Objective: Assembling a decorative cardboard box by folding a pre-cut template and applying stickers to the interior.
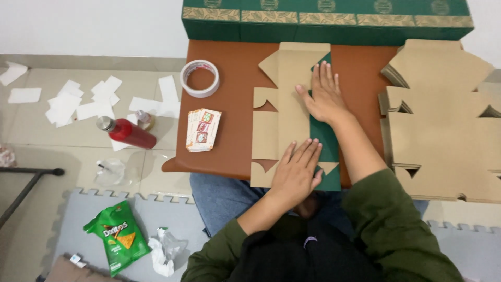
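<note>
On the brown leather-look surface (pixel 235 104) lies a flat die-cut cardboard box blank, tan with a green face (pixel 292 115), at the centre, running from twelve to six o'clock. Both hands press it flat, fingers spread wide, gripping nothing: the left hand (pixel 297 172) at six o'clock on the folded tan panel, the right hand (pixel 326 96) towards one o'clock across the fold edge. If either palm slides, I judge the crease could run crooked or the panel spring open. At three o'clock a stack of tan cardboard blanks (pixel 443 120) overhangs and could slip. A roll of tape (pixel 200 78) sits at ten o'clock, a small pile of printed cards (pixel 203 129) at nine.
</note>
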